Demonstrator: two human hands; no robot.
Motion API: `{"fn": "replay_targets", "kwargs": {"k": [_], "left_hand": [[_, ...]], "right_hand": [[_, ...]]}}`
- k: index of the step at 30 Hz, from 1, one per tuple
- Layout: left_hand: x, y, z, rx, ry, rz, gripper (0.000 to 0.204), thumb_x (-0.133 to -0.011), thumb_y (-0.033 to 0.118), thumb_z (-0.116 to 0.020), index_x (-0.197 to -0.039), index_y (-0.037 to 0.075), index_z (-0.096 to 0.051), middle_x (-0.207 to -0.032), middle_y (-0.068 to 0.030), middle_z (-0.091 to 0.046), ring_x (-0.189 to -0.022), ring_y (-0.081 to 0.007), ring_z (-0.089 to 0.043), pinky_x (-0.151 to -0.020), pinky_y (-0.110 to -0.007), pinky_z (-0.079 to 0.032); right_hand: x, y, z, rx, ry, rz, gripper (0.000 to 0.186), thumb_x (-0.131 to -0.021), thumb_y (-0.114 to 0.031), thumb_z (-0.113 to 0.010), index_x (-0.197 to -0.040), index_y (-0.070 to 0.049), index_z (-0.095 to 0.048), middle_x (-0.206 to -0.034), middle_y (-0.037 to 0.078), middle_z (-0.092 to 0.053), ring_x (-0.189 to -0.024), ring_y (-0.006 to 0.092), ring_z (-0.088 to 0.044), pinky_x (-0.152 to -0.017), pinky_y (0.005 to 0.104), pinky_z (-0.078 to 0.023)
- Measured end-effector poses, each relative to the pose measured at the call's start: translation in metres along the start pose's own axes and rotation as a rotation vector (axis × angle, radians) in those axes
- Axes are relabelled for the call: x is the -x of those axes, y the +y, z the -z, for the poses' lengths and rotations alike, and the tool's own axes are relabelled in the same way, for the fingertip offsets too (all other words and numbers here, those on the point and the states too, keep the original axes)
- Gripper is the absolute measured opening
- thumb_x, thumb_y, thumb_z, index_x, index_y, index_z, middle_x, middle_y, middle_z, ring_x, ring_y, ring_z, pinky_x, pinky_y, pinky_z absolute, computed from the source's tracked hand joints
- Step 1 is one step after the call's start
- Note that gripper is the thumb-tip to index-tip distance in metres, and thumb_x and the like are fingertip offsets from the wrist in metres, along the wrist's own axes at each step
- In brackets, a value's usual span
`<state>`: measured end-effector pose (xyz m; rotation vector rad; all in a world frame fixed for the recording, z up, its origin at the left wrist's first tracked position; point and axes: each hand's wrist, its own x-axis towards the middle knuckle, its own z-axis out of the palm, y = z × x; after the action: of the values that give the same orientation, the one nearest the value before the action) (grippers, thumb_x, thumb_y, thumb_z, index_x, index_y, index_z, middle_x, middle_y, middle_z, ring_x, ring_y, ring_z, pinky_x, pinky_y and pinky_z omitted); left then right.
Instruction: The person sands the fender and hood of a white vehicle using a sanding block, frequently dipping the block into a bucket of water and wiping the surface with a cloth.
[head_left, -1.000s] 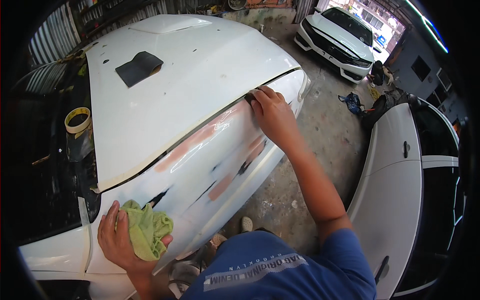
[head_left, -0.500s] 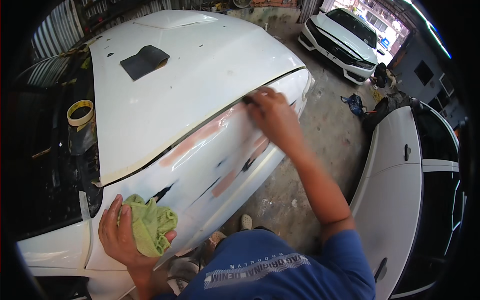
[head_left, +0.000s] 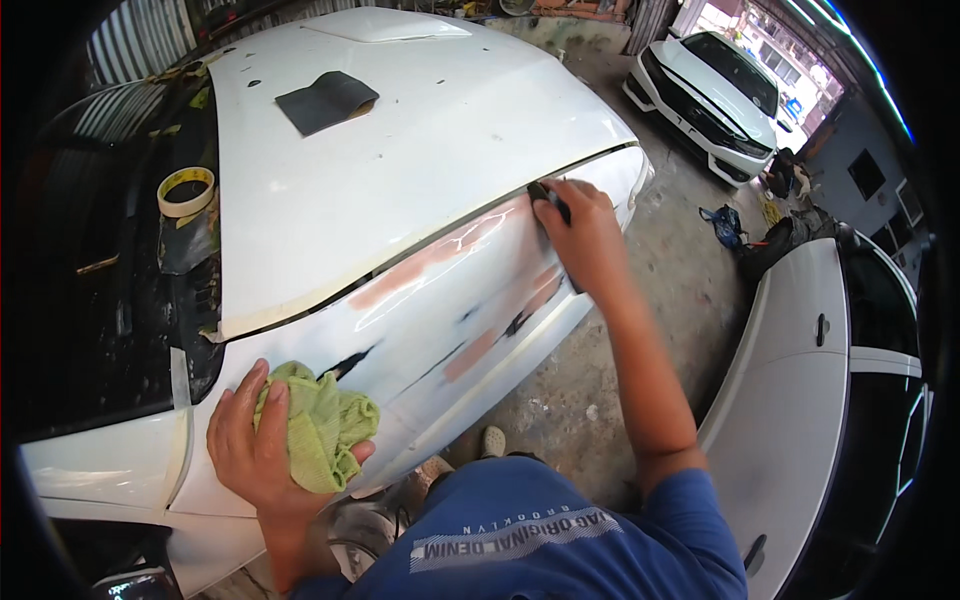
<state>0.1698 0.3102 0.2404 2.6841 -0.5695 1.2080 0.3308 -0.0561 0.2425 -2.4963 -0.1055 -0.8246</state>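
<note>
A crumpled green cloth (head_left: 325, 425) is held in my left hand (head_left: 245, 445), which rests on the rear part of a white car's fender (head_left: 420, 325). Farther forward, my right hand (head_left: 592, 235) grips a dark piece of what looks like sandpaper (head_left: 553, 200) against the fender's upper edge, beside the gap along the hood (head_left: 420, 170). Pinkish-brown and black patches show through the fender's white surface. Most of the dark piece is hidden under my fingers. A folded sheet of black sandpaper (head_left: 328, 102) lies on the hood, away from both hands.
A roll of masking tape (head_left: 186, 192) sits at the windshield's base. Another white car (head_left: 780, 350) stands close on my right, and one more (head_left: 715, 95) at the far right. A blue plastic bag (head_left: 722, 226) lies on the concrete floor (head_left: 575, 395).
My right hand has shifted slightly along the fender's upper edge, and the dark piece shows more clearly. My left hand keeps the cloth on the fender. The whole view has shifted a little.
</note>
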Motion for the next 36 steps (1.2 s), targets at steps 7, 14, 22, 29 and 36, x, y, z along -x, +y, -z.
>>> {"fn": "replay_targets", "kwargs": {"k": [7,14,22,29,36], "left_hand": [[0.003,-0.002,0.003,-0.005,-0.014,0.022,0.089,-0.084,0.074,-0.077,-0.144,0.011,-0.056,-0.136,-0.0204,-0.068,-0.118,-0.0392,-0.068,-0.105,-0.057,-0.048],[-0.001,0.001,0.001,0.055,-0.039,-0.036,0.089,-0.082,0.067,-0.081,-0.144,0.006,-0.057,-0.139,-0.0226,-0.066,-0.121,-0.0437,-0.064,-0.104,-0.057,-0.047],[-0.006,0.008,0.002,-0.021,-0.033,0.026,0.068,-0.089,0.054,-0.074,-0.141,0.012,-0.059,-0.135,-0.0188,-0.068,-0.119,-0.0382,-0.067,-0.106,-0.058,-0.048],[-0.022,0.03,-0.009,0.059,0.018,0.227,0.046,-0.076,0.014,-0.072,-0.122,0.006,-0.07,-0.12,-0.0181,-0.072,-0.108,-0.0373,-0.069,-0.104,-0.049,-0.051],[-0.111,0.06,-0.036,0.508,0.081,0.607,0.035,-0.079,0.009,-0.064,-0.111,-0.004,-0.072,-0.11,-0.0143,-0.074,-0.101,-0.0227,-0.069,-0.092,-0.035,-0.055]], "right_hand": [[0.07,-0.115,-0.014,-0.266,-0.11,0.512,0.041,-0.085,-0.01,-0.08,-0.126,-0.012,-0.072,-0.139,0.02,-0.062,-0.114,0.0387,-0.066,-0.099,0.0479,-0.057],[0.031,0.032,0.002,-0.117,-0.027,0.107,0.038,-0.09,-0.008,-0.074,-0.128,-0.006,-0.073,-0.139,0.022,-0.067,-0.124,0.0434,-0.065,-0.107,0.0473,-0.054],[0.025,-0.086,-0.014,-0.453,-0.325,0.896,0.036,-0.087,-0.009,-0.076,-0.122,-0.009,-0.074,-0.149,0.018,-0.061,-0.134,0.0393,-0.061,-0.107,0.0495,-0.054],[-0.039,0.024,-0.006,-0.387,-0.521,1.047,0.032,-0.085,-0.01,-0.076,-0.118,-0.008,-0.075,-0.15,0.017,-0.061,-0.133,0.0385,-0.063,-0.107,0.049,-0.055],[-0.023,-0.06,-0.032,-0.575,-0.467,1.391,0.04,-0.086,-0.019,-0.073,-0.124,-0.009,-0.069,-0.139,0.018,-0.061,-0.132,0.0345,-0.059,-0.108,0.0463,-0.049]]}}
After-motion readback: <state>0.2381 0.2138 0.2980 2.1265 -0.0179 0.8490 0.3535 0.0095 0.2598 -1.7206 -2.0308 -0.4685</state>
